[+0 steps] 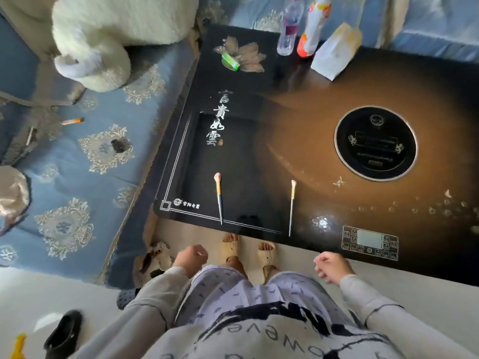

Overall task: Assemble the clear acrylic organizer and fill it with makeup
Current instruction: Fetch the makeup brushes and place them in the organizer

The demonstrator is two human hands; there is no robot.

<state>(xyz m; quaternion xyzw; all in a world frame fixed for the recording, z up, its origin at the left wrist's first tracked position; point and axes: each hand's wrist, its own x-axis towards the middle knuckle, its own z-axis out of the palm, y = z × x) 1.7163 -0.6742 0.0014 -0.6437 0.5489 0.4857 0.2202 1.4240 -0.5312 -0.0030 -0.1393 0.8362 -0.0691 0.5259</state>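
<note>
Two brushes (219, 196) side-by-side on table (298, 120)

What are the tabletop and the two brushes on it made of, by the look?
Tabletop: likely glossy tempered glass or lacquer, black fading to brown; it mirrors light and carries printed silver lettering. Left brush: soft pale bristle tip, yellow band, dark slim handle, probably plastic or painted wood. Right brush: pale tip, light then grey handle; material unclear.

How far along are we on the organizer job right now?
Barely started. Done: two makeup brushes, left brush and right brush, lie parallel on the black table. In hand: nothing; the left hand and right hand hang loosely curled below the table edge. Left: no acrylic organizer is in view, so assembly and filling remain.
</note>
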